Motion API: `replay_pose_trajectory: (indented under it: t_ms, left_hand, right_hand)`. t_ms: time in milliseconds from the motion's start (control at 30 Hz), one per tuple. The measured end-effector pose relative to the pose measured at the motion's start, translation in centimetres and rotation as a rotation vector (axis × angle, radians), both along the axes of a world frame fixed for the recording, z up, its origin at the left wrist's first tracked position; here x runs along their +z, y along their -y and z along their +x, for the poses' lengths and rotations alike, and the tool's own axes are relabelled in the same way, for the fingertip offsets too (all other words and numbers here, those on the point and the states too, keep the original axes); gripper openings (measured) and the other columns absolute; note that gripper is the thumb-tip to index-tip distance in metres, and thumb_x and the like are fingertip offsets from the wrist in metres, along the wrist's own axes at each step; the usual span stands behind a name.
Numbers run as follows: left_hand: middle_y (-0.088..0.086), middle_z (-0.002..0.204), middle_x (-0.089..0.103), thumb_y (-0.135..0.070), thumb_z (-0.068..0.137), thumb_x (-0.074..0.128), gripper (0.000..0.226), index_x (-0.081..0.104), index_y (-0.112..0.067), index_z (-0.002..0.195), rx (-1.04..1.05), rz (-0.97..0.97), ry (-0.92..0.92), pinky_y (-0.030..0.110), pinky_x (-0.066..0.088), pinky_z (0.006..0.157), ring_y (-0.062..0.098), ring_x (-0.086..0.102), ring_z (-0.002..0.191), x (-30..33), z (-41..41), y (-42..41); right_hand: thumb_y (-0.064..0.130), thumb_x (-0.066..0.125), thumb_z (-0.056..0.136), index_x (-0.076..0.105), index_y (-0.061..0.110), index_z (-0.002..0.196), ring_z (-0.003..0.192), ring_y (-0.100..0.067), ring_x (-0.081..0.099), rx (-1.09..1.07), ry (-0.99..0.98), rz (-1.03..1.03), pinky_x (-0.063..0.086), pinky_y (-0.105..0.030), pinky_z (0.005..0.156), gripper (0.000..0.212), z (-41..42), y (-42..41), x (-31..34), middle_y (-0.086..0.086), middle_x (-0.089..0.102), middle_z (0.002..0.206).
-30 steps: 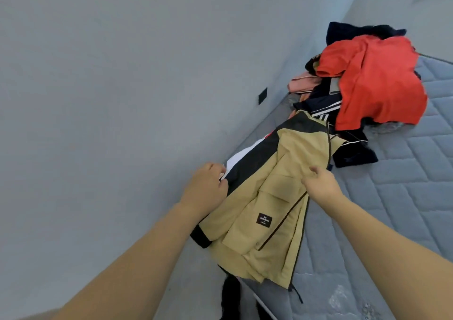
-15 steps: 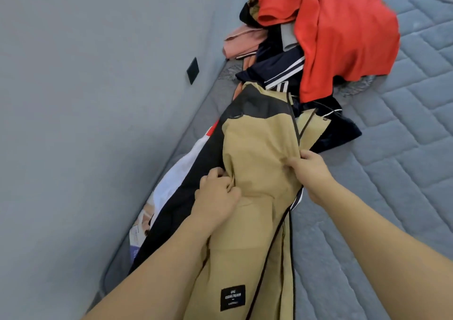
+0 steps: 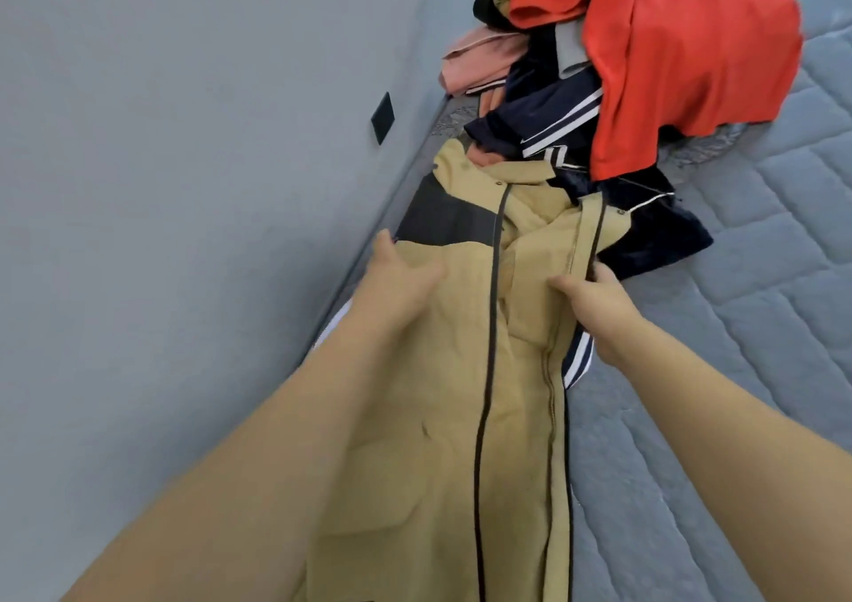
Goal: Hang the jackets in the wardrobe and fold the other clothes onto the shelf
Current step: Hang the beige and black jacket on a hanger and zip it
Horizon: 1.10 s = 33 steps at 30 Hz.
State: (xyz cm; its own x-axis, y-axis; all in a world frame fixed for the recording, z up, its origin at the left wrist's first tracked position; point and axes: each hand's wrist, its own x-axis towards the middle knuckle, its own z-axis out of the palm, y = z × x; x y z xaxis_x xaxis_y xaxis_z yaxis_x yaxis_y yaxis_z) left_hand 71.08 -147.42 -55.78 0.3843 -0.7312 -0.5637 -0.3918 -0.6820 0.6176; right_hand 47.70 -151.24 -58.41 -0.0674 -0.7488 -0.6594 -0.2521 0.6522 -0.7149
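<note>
Gripping tan zippered jacket [image 3: 465, 371]: left hand [image 3: 397, 274] clutches shoulder, right hand [image 3: 594, 299] pinches zipper edge; quilted mattress [image 3: 760, 279]

A grey quilted mattress [image 3: 760, 306] carries a tan jacket [image 3: 521, 371] and a clothes pile [image 3: 645, 71] beside the wall.
</note>
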Motion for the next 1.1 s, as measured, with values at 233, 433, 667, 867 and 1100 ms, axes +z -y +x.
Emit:
replay_pose_trajectory:
  t_ms: [233, 433, 667, 867, 1100]
  left_hand:
    - [-0.015, 0.084, 0.047, -0.014, 0.09, 0.044, 0.008, 0.049, -0.013, 0.085, -0.053, -0.135, 0.027, 0.026, 0.036, 0.067, 0.016, 0.045, 0.072, -3.0, -1.3, -0.5]
    - [-0.019, 0.083, 0.053, -0.017, 0.091, 0.043, 0.012, 0.048, -0.025, 0.084, 0.275, -0.315, -0.179, 0.018, 0.038, 0.064, 0.0, 0.046, 0.073, 4.7, 1.2, -7.7]
    - [-0.016, 0.057, 0.042, -0.003, 0.085, 0.043, 0.024, 0.043, -0.021, 0.07, 0.745, -0.423, -0.147, 0.02, 0.036, 0.053, 0.007, 0.039, 0.059, 19.1, 1.3, -21.8]
    - [-0.012, 0.053, 0.033, 0.001, 0.081, 0.037, 0.018, 0.041, -0.014, 0.071, 1.119, -0.629, -0.049, 0.02, 0.028, 0.046, 0.006, 0.03, 0.05, 31.2, -0.5, -38.9]
    - [-0.015, 0.045, 0.033, 0.006, 0.072, 0.034, 0.025, 0.034, -0.018, 0.065, 1.618, -0.87, -0.027, 0.016, 0.025, 0.042, 0.006, 0.03, 0.041, 40.1, -6.0, -59.5]
  right_hand:
    - [0.033, 0.066, 0.083, 0.036, 0.018, 0.143, 0.113, -0.028, 0.051, -0.201, 0.001, 0.032, 0.045, -0.049, 0.1, 0.069, 4.2, 0.5, 1.4, -0.004, 0.053, 0.127]
    - [0.028, 0.065, 0.086, 0.058, 0.026, 0.1, 0.097, -0.026, 0.059, -0.095, 0.136, -0.056, 0.047, -0.041, 0.089, 0.015, 7.0, -3.7, 7.9, -0.001, 0.064, 0.105]
    - [0.013, 0.055, 0.085, 0.071, 0.031, 0.083, 0.1, -0.031, 0.065, 0.16, 0.335, -0.205, 0.05, -0.051, 0.096, 0.024, 11.8, -13.6, 22.1, 0.0, 0.074, 0.095]
    - [0.017, 0.055, 0.087, 0.063, 0.028, 0.085, 0.096, -0.027, 0.059, 0.601, 0.443, -0.169, 0.049, -0.046, 0.092, 0.013, 14.7, -27.4, 33.6, 0.0, 0.066, 0.095]
    - [0.009, 0.049, 0.085, 0.061, 0.021, 0.088, 0.078, -0.018, 0.053, 1.031, 0.541, -0.112, 0.042, -0.03, 0.064, 0.017, 16.7, -46.6, 42.1, 0.0, 0.058, 0.082]
